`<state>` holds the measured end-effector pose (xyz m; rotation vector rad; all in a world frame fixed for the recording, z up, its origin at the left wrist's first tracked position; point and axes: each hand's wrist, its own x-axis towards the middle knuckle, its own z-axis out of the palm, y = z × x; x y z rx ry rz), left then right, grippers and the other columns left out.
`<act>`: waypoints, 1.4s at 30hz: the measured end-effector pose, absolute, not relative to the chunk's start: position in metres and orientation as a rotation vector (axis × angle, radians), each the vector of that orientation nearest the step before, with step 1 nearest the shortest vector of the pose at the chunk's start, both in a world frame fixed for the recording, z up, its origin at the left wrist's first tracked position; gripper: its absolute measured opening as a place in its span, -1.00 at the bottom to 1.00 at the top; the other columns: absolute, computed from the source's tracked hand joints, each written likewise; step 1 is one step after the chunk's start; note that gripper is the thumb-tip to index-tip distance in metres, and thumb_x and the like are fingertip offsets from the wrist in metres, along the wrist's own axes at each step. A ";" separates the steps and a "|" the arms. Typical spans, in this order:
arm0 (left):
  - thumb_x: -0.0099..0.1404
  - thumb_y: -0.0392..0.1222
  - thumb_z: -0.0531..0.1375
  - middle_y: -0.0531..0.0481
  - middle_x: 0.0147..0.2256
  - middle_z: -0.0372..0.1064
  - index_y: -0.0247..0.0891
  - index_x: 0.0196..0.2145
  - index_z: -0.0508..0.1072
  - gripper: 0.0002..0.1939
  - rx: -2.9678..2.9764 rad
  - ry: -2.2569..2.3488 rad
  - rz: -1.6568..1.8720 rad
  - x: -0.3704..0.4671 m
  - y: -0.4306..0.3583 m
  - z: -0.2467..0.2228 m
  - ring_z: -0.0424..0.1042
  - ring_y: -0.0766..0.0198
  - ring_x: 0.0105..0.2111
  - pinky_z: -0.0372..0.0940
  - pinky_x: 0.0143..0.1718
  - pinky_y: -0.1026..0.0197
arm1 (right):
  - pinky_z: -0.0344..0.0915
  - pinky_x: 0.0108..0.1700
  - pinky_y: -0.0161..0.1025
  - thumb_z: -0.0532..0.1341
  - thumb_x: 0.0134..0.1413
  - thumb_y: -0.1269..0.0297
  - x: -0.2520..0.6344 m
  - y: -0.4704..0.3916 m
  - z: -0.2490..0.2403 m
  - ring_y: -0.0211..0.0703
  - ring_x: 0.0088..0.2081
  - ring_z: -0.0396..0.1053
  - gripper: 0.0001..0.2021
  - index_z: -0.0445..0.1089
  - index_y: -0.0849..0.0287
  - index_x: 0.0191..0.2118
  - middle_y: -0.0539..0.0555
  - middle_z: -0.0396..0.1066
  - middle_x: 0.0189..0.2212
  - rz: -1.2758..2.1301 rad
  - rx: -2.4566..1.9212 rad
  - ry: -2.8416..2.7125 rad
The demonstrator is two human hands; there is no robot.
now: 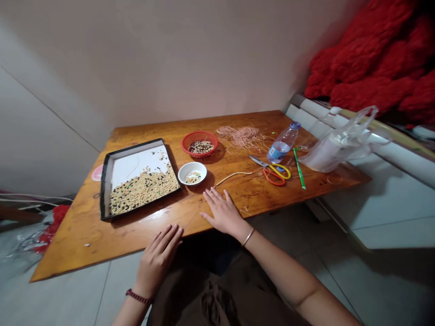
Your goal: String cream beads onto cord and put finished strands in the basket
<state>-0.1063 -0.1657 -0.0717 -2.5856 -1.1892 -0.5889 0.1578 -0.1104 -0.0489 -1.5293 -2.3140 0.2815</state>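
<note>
A thin cord (193, 216) runs between my two hands, low over the front of the wooden table. My left hand (157, 257) is at the table's front edge, fingers close together on the cord's near end; the thumb is mostly hidden. My right hand (222, 212) lies palm down on the table, fingers stretched and thumb apart, its fingertips touching the strung line. Past those fingertips stretches a row of pale beads (234, 175) on the cord, towards the scissors (272, 170). Just beyond my right hand stands a white bowl (192, 166) with a few loose beads.
On the left is a black-rimmed tray (139, 147) of mixed beads. A red basket (199, 154) of beads, a tangle of pink cord (241, 136), a water bottle (283, 142), a green pen-like stick (299, 170) and a plastic bag (335, 145) stand behind and right.
</note>
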 end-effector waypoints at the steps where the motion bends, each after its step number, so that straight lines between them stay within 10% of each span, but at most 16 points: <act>1: 0.34 -0.22 0.08 -0.07 0.09 0.33 -0.10 0.19 0.25 -0.55 -2.585 -1.174 -0.617 -0.112 -0.167 -0.074 0.32 0.07 0.10 0.23 0.14 0.01 | -0.22 0.29 0.19 -0.08 0.23 -0.09 0.158 -0.111 -0.049 -0.01 0.35 -0.19 -0.32 -0.09 0.23 0.33 0.19 -0.06 0.32 0.283 -1.530 -2.310; 11: 0.31 -0.36 0.05 -0.02 0.01 0.41 -0.12 0.14 0.30 -0.55 -2.570 -1.241 -0.791 -0.133 -0.171 -0.073 0.43 0.13 -0.01 0.30 0.06 0.07 | -0.22 0.29 0.17 -0.12 0.24 -0.11 0.160 -0.117 -0.048 -0.02 0.34 -0.18 -0.31 -0.10 0.23 0.34 0.19 -0.09 0.33 0.276 -1.548 -2.282; 31: 0.31 -0.04 0.15 -0.01 -0.31 0.52 -0.18 -0.18 0.49 -0.77 -1.888 -1.846 -0.508 -0.160 -0.191 -0.023 0.47 0.19 -0.35 0.11 -0.49 0.26 | -0.31 0.29 0.20 -0.07 0.23 -0.07 0.159 -0.126 -0.050 0.07 0.35 -0.24 -0.34 -0.06 0.21 0.33 0.16 -0.07 0.33 0.258 -1.611 -2.305; 42: 0.33 -0.01 0.11 0.03 -0.39 0.48 -0.18 -0.17 0.48 -0.74 -1.926 -1.927 -0.499 -0.162 -0.194 -0.019 0.42 0.23 -0.42 0.07 -0.50 0.29 | 0.14 0.04 0.11 0.02 0.18 0.28 0.326 -0.060 -0.009 0.22 0.04 0.24 -0.64 0.35 0.28 0.02 0.35 0.36 -0.03 -0.198 -2.201 -1.685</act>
